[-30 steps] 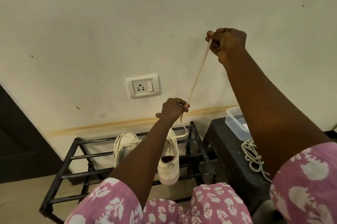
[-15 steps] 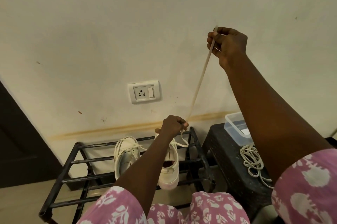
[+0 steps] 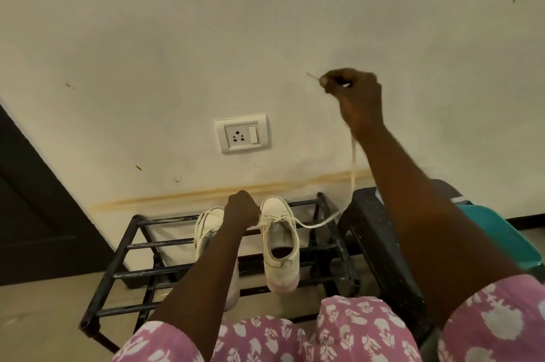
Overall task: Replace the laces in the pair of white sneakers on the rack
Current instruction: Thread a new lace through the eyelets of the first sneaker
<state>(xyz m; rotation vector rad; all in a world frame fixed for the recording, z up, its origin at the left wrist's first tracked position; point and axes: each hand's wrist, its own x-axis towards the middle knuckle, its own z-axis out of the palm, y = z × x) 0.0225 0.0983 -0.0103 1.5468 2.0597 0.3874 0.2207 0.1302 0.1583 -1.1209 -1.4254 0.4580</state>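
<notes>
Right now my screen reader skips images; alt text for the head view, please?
A person's right hand pinches the end of a cream lace that sags down to a white sneaker on a black rack. The left hand grips the lace at that sneaker's eyelets; a second sneaker stands beside.

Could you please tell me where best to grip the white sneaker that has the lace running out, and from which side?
Probably the heel collar of the white canvas sneaker, from the near side and above: its heel faces the person on the black metal rack, mouth open upward. The left hand and the cream lace crowd its front.
</notes>
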